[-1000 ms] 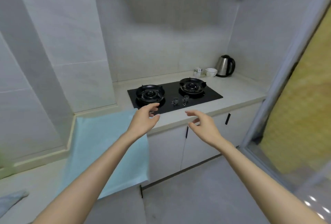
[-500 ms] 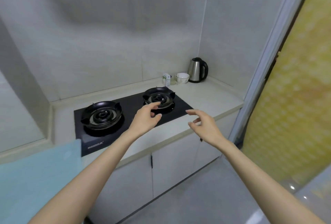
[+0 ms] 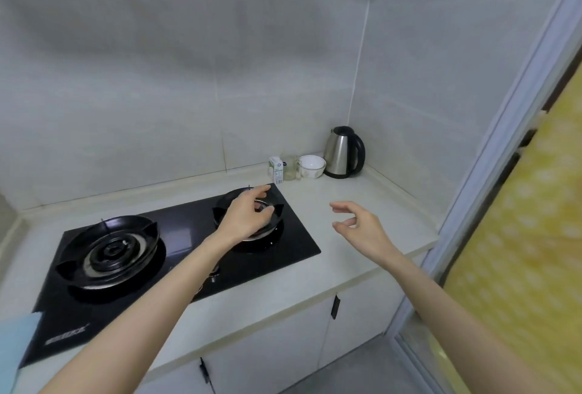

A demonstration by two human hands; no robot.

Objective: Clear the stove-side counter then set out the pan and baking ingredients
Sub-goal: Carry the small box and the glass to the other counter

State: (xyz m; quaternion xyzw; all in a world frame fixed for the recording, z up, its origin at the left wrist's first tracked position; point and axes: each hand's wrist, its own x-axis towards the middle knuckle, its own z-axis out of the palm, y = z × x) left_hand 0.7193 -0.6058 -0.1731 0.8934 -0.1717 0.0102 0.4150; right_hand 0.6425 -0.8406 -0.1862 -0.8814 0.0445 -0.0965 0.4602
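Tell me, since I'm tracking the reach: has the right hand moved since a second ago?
Yes. The right hand has moved forward from the counter's front edge to over the counter, toward the kettle.

Both bare arms reach forward, hands empty and loosely spread.

The left hand (image 3: 245,218) is held out in the air at the end of a long, nearly straight forearm that rises from the lower left; its palm faces right and down, the fingers (image 3: 263,189) stretch forward with a soft curl, and the thumb bends in beneath them, gripping nothing. The right hand (image 3: 362,228) is held out well apart from the left, its forearm coming up from the lower right corner; its palm faces left, the fingers curve inward, and the thumb and forefinger tips sit near each other without closing.
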